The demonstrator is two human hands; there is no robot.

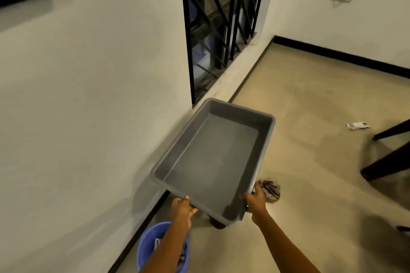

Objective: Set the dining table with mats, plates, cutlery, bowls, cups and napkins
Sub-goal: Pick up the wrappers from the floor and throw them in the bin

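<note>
Two hands carry one grey tub (213, 157) out over the floor (310, 95), close beside the white wall (88, 95) and just short of the barred window (221, 17). It is the biggest thing in play and it is bare inside, so I judge it is a carrier for the tableware, either going to be loaded or being put away; no mats, plates, cutlery, bowls, cups or napkins show anywhere, and the table itself is out of view, apart from dark wooden legs (386, 162) at the right that may belong to it. The tub is held by its near end, tilted a little, which suits an empty, light load.

The left hand (183, 207) curls over the near left rim. The right hand (255, 200) grips the near right corner, fingers wrapped round the lip.

Down by the wall stands a blue bucket (144, 250), partly hidden by the left forearm. A crumpled dark rag (271, 190) lies on the floor just beyond the right hand, and a small scrap of paper (357, 126) lies farther off.
</note>
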